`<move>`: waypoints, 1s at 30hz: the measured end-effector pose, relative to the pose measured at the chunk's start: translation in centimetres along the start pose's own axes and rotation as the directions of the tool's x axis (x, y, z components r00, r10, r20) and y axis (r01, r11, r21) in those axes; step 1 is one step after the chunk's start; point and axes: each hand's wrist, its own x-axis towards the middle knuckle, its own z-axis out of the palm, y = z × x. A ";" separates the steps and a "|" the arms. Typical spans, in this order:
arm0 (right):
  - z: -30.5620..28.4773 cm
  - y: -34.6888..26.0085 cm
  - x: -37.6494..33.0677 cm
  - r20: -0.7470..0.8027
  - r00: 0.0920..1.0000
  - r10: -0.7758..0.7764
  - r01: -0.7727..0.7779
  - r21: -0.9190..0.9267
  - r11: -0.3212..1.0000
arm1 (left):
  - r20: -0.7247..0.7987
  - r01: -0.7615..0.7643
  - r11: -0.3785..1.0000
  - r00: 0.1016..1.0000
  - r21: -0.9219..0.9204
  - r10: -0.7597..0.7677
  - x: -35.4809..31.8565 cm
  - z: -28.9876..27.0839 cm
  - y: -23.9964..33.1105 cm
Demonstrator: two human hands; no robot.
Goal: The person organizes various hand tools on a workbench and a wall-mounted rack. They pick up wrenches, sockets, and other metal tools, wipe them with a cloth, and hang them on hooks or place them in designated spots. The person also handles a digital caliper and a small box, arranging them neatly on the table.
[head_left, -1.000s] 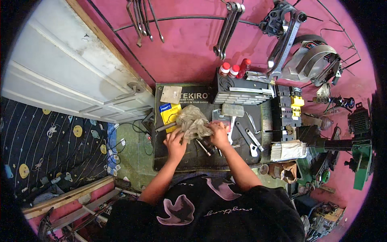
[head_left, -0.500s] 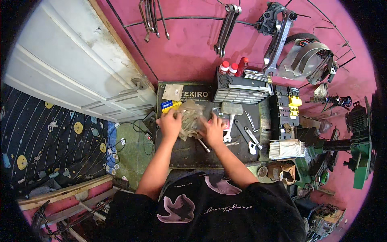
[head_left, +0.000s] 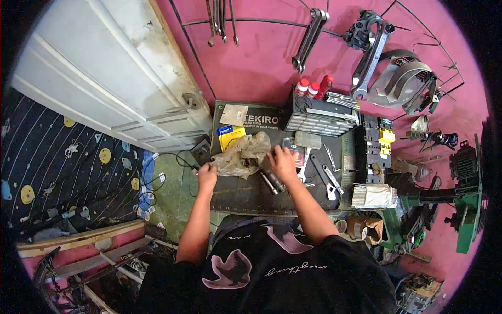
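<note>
A crumpled, see-through brownish plastic bag (head_left: 228, 161) lies on the dark work mat (head_left: 235, 196), with a metal part (head_left: 250, 157) showing through its middle. My left hand (head_left: 207, 177) is closed at the bag's left corner, pinching the plastic. At the right edge of the bag, my right hand (head_left: 283, 163) has its fingers curled against the plastic. Below that hand lie a shiny metal rod (head_left: 269, 184) and a darker cylindrical piece (head_left: 277, 181), side by side. A yellow and blue packet (head_left: 230, 136) sits just behind the bag.
Right of my right hand lie an adjustable wrench (head_left: 324, 180), another slim tool (head_left: 332, 179) and a clear small box (head_left: 308, 139). A drawer cabinet (head_left: 321, 118) with red-capped bottles stands behind. Spanners (head_left: 309, 39) hang on the pink wall; a white door (head_left: 115, 78) is at left.
My left hand has moved left and down, spreading the bag wider. The metal part in it now shows, and the dark cylindrical piece has come into sight. The view has shifted slightly.
</note>
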 end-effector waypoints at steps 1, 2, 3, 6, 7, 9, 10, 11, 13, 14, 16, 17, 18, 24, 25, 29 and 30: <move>0.4 -0.1 0.6 0.003 0.999 -0.043 0.043 0.021 0.999 | -0.029 -0.059 0.996 0.998 -0.060 0.058 -0.1 0.3 0.4; 1.0 -0.2 1.4 0.004 0.996 -0.089 0.089 0.044 0.995 | -0.065 -0.121 0.986 0.991 -0.118 0.114 -0.6 0.9 1.5; 0.8 -1.1 2.2 0.007 0.991 -0.136 0.135 0.066 0.989 | -0.104 -0.182 0.968 0.981 -0.175 0.165 -0.8 1.3 2.2; 1.5 -2.8 4.0 0.108 0.968 -0.227 0.208 0.168 0.964 | -0.096 -0.175 0.975 0.982 -0.138 0.162 -1.1 1.6 4.7; 2.0 -3.3 4.4 0.121 0.958 -0.260 0.235 0.187 0.954 | -0.089 -0.207 0.967 0.977 -0.147 0.196 -1.4 1.8 5.5; 4.2 -3.9 4.9 0.144 0.946 -0.292 0.263 0.190 0.946 | -0.092 -0.261 0.965 0.962 -0.037 0.257 -1.9 2.3 6.3; 5.0 -4.0 5.0 0.120 0.938 -0.325 0.298 0.197 0.934 | -0.098 -0.279 0.958 0.957 -0.066 0.272 -2.5 2.7 7.6; 5.6 -4.4 4.9 0.098 0.927 -0.362 0.337 0.205 0.919 | -0.110 -0.294 0.951 0.953 -0.095 0.284 -3.0 3.0 8.4; 6.6 -4.9 4.1 0.269 0.907 -0.325 0.333 0.018 0.943 | -0.101 -0.281 0.960 0.954 0.020 0.281 -3.3 2.8 9.5; 6.7 -5.5 3.8 0.303 0.901 -0.310 0.340 -0.051 0.939 | -0.085 -0.279 0.960 0.957 0.011 0.279 -3.6 2.5 10.2; 6.7 -6.1 3.4 0.466 0.819 -0.335 0.467 -0.202 0.861 | -0.058 -0.269 0.962 0.961 0.035 0.271 -3.2 2.5 10.4; 7.1 -6.2 2.9 0.371 0.843 -0.389 0.487 -0.221 0.845 | -0.092 -0.292 0.952 0.949 0.086 0.300 -3.1 2.5 10.6; 7.8 -6.0 2.1 0.271 0.859 -0.434 0.498 -0.246 0.831 | -0.118 -0.315 0.939 0.936 0.138 0.331 -2.9 2.8 10.8; 8.6 -4.6 0.7 0.251 0.903 -0.349 0.403 -0.209 0.891 | -0.085 -0.581 0.749 0.769 0.318 0.633 -1.6 6.2 14.5; 9.1 -3.9 0.3 0.152 0.917 -0.369 0.395 -0.208 0.895 | -0.063 -0.599 0.728 0.756 0.332 0.651 -1.4 7.4 15.1; 8.1 -2.2 -1.3 0.094 0.955 -0.282 0.283 0.007 0.959 | 0.255 -0.638 0.661 0.767 0.396 0.588 -0.5 12.2 15.7; 7.5 -1.0 -1.7 0.140 0.939 -0.314 0.319 -0.013 0.948 | 0.337 -0.636 0.641 0.771 0.429 0.540 -0.4 13.0 15.6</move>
